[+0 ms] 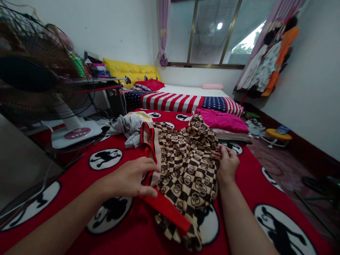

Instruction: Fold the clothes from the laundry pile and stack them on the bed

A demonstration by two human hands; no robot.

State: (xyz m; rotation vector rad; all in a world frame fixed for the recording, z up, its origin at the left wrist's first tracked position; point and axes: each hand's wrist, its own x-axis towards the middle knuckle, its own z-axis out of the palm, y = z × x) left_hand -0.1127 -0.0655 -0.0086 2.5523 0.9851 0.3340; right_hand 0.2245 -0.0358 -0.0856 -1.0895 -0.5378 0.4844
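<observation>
A brown-and-cream checkered garment [188,166] with a printed motif lies rumpled on the red bedspread [111,182] in front of me. Along its left side runs a beige, black and red band [154,152], and a bright red strip [170,210] lies across its lower part. My left hand [134,177] is at that band, its thumb apart from the fingers and nothing visibly gripped. At the garment's right edge, my right hand [227,163] has its thumb and fingers pinched on the cloth; the fingertips are partly hidden.
Grey clothing [130,125] lies crumpled beyond my left hand. A folded stack topped with magenta cloth [223,120] sits at the back right. A fan [77,132] stands at the left, and a yellow stool [278,134] is on the floor at right.
</observation>
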